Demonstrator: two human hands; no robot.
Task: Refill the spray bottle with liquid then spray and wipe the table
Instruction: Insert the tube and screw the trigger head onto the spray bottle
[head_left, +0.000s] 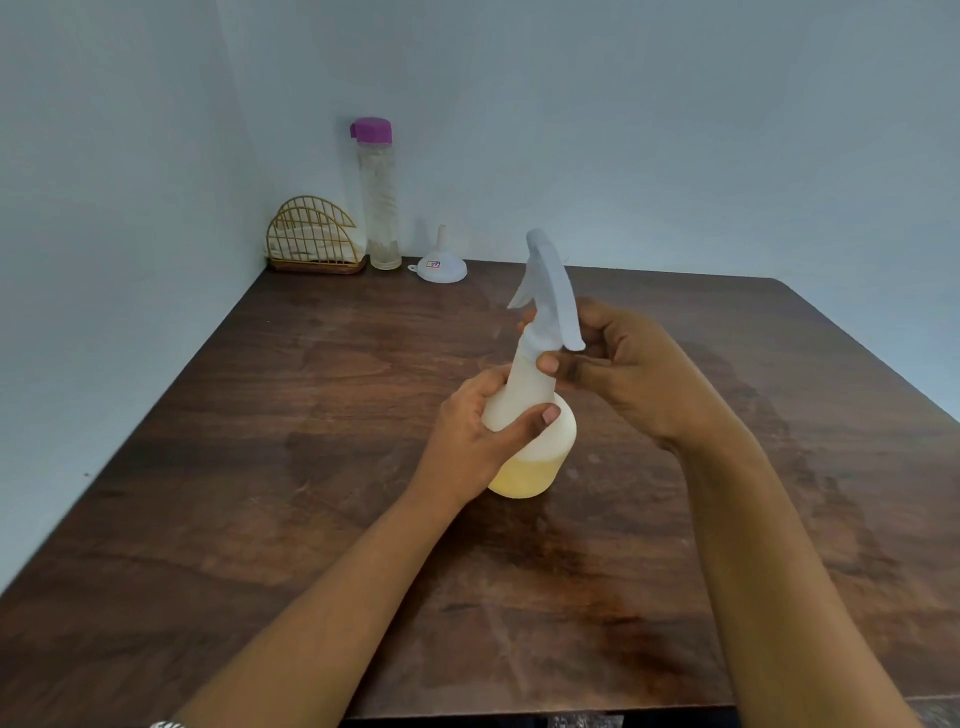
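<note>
A translucent white spray bottle (550, 441) stands on the dark wooden table (311, 415), with yellowish liquid filling its bottom part. My left hand (472, 436) is wrapped around the bottle's shoulder. My right hand (628, 374) pinches the collar under the pale grey spray head (553, 283), which sits on the neck with its nozzle pointing away from me. A white funnel (442, 265) lies mouth down at the table's far edge.
A tall clear bottle with a purple cap (379, 202) stands at the far left corner beside a gold wire holder (314, 241) holding white cloths or napkins. Pale walls close off the table's left and far sides.
</note>
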